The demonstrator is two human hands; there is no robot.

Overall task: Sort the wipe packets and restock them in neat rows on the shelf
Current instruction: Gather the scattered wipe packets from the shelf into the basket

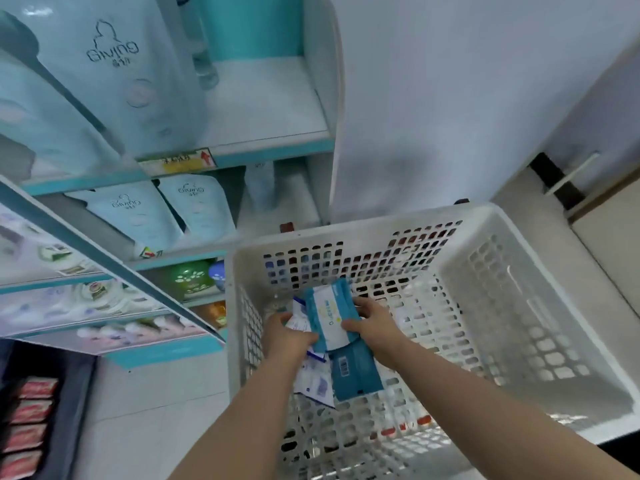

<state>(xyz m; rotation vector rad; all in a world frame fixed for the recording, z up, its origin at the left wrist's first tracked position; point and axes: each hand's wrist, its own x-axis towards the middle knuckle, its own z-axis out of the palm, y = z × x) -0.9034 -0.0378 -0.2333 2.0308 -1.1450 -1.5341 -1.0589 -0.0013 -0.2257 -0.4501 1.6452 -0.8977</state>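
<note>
Both my hands reach down into a white perforated plastic basket [519,216]. My left hand [287,336] and my right hand [372,320] grip opposite sides of a bunch of wipe packets [329,313], teal and white on top. A dark teal packet [355,372] with a barcode and a white packet [313,384] hang or lie just below the bunch. The shelf [263,105] stands at upper left, with a bare white board beside large pale blue packs [114,64].
Lower shelf levels hold more pale blue packs [197,206], green and orange bottles [192,278] and white packs under a slanted shelf edge [104,258]. Red packets [33,410] fill a dark rack at bottom left. A white wall and a beige counter [609,237] lie right.
</note>
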